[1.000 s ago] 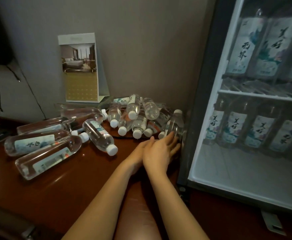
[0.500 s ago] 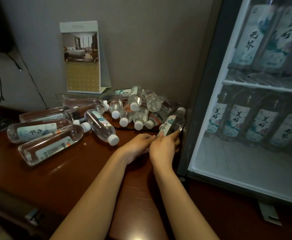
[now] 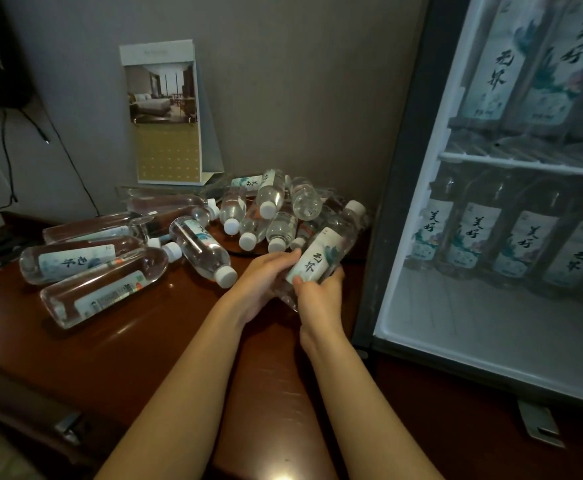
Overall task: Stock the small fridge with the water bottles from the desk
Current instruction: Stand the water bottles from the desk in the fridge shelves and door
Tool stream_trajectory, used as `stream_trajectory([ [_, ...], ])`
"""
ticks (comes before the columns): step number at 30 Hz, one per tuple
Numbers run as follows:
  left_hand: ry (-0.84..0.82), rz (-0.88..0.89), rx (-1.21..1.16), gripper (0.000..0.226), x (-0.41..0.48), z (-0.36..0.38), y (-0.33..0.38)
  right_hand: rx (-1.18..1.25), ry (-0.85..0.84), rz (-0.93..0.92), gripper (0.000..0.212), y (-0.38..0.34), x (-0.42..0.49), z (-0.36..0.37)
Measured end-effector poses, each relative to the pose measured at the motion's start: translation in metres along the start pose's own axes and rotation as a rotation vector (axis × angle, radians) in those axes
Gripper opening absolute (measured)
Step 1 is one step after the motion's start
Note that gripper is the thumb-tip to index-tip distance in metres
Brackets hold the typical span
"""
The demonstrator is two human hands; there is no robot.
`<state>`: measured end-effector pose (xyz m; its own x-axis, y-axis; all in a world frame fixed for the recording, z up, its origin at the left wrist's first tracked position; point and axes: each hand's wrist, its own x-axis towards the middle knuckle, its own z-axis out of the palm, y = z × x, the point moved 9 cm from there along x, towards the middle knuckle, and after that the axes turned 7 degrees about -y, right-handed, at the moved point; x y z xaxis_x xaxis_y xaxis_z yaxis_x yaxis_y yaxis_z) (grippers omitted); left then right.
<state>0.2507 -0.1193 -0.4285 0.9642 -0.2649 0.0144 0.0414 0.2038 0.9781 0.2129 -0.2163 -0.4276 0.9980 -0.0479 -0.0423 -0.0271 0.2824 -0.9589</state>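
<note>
person — two slim forearms, bare along their whole visible length. left hand and right hand bare as well — visible nails short, plain.

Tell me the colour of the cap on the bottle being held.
White; the cap on the held bottle shows best in the head view.

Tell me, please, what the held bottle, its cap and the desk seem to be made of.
The held bottle: likely thin clear plastic, see-through, with a matte paper-like label. The cap: white opaque plastic, probably. The desk: dark red-brown wood or veneer, glossy, as it reflects light.
</note>
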Motion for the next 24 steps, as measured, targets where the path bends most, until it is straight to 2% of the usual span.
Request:
stream_trajectory([
  [3,0.023,0.118,-0.008,0.017,-0.005,-0.002,0.016,-0.053,-0.118,-0.070,0.079,-0.005,0.000,0.012],
  [5,0.055,0.175,0.034,0.022,-0.010,-0.006,0.026,-0.082,-0.195,-0.078,0.078,-0.005,0.002,0.018],
  [7,0.058,0.206,0.050,0.029,-0.015,-0.006,0.032,-0.120,-0.274,-0.090,0.080,-0.005,0.003,0.025],
  [10,0.026,0.265,0.082,0.020,-0.025,0.000,0.038,-0.177,-0.381,-0.146,0.088,-0.007,-0.001,0.036],
  [13,0.057,0.293,0.089,0.024,-0.039,-0.003,0.038,-0.340,-0.445,-0.182,0.093,-0.008,-0.007,0.043],
  [15,0.072,0.294,0.124,0.029,-0.051,-0.008,0.039,-0.420,-0.478,-0.177,0.089,-0.010,-0.014,0.044],
  [19,0.064,0.276,0.260,0.028,-0.078,-0.007,0.046,-0.450,-0.510,-0.152,0.068,-0.015,-0.034,0.043],
  [24,-0.094,0.244,0.466,0.035,-0.118,0.020,0.057,-0.626,-0.524,-0.186,0.067,-0.020,-0.074,0.027],
])
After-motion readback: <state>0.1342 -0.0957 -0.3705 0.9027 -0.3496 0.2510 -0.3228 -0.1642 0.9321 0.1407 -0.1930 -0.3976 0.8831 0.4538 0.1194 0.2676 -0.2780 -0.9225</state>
